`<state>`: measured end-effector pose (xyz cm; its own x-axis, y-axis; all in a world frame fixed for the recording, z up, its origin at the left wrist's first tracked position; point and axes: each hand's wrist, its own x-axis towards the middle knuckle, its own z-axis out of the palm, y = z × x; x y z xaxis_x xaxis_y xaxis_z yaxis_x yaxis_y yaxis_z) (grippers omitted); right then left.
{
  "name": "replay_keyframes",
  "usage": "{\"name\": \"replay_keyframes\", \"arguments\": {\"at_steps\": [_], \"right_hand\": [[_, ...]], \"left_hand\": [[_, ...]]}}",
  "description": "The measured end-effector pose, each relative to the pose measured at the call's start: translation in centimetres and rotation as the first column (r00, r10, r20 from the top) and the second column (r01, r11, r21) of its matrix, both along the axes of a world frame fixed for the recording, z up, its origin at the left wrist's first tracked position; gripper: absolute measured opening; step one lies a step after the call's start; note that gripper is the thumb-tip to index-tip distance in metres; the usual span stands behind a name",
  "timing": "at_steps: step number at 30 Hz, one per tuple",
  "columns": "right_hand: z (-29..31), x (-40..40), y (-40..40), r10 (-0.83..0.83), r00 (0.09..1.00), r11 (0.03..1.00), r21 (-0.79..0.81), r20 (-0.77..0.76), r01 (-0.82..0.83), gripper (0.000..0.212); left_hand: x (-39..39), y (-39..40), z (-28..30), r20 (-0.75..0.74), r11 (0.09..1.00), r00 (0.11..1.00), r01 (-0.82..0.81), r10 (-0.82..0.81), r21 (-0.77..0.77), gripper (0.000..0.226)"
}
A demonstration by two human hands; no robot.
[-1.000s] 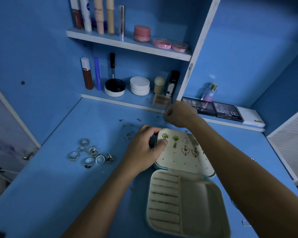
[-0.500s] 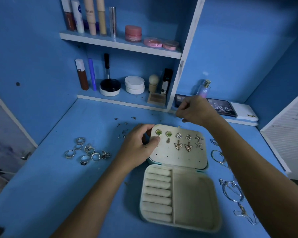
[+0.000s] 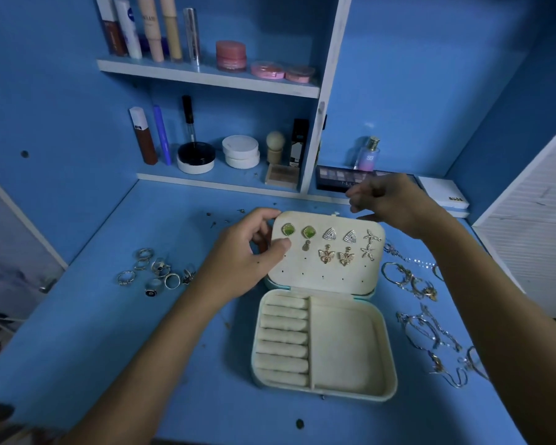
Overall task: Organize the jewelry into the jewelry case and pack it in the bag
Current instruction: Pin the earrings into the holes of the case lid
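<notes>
The jewelry case lay open on the blue table in front of you, its lid folded back and away from you. Pinned across the lid were two green earrings, two triangular earrings, a pair of gold butterfly earrings and a starfish earring. The near half showed its ring rolls on the left and an open compartment on the right. Your left hand gripped the lid's left edge, thumb pressed on the panel just below the first green earring, fingers curled round the rim. Your right hand hovered over the lid's far right corner with its fingers curled; you could not tell whether it pinched anything. A cluster of rings sat on the table left of the case, and chains and bracelets lay tangled to its right. Cosmetics stood on the shelves behind.
</notes>
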<state>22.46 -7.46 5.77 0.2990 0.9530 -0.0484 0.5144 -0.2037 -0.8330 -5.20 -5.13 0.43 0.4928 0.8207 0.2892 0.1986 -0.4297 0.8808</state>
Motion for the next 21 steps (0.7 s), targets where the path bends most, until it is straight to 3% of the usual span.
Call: {"name": "replay_keyframes", "arguments": {"at_steps": [5, 11, 21], "right_hand": [[0.1, -1.0, -0.8, 0.033, 0.996, 0.998, 0.047, -0.081, -0.029, 0.011], [0.1, -3.9, -2.0, 0.105, 0.992, 0.993, 0.055, -0.064, -0.102, 0.014], [0.6, -7.3, -4.1, 0.272, 0.962, 0.962, 0.013, -0.012, -0.272, 0.024]], "left_hand": [[-1.2, -2.6, 1.1, -0.005, 0.982, 0.999, -0.048, 0.050, 0.184, 0.033], [-2.7, -5.4, -0.3, -0.029, 0.922, 0.994, -0.091, 0.110, 0.376, 0.041], [-3.9, -7.0, -2.3, -0.004, 0.882, 0.992, -0.110, 0.126, 0.459, 0.045]]}}
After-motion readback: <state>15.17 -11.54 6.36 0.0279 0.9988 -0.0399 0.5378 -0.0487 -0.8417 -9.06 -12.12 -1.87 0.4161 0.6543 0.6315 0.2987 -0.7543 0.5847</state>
